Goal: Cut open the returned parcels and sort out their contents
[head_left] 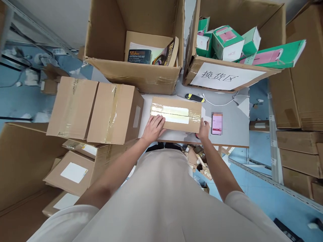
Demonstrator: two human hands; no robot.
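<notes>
A long taped cardboard box [176, 126] lies on the table in front of me, with white label strips under the clear tape on top. My left hand [154, 127] rests on its left end, fingers laid together over the top and thumb by the near edge. At the right end, my right hand [203, 129] touches the box's side with its fingers curled. A small red bit shows beside that palm; what it belongs to is hidden. Behind the box lies a black and yellow utility knife [194, 97]. A phone [217, 123] with a pink lit screen lies right of my right hand.
Two closed cartons [111, 114] stand left. Behind are an open carton [133, 75] with books and another [191, 72] with green-white boxes and a handwritten sign. A white cable [222, 105] crosses the table [234, 134]. Lower left, a large carton [22, 161] holds parcels.
</notes>
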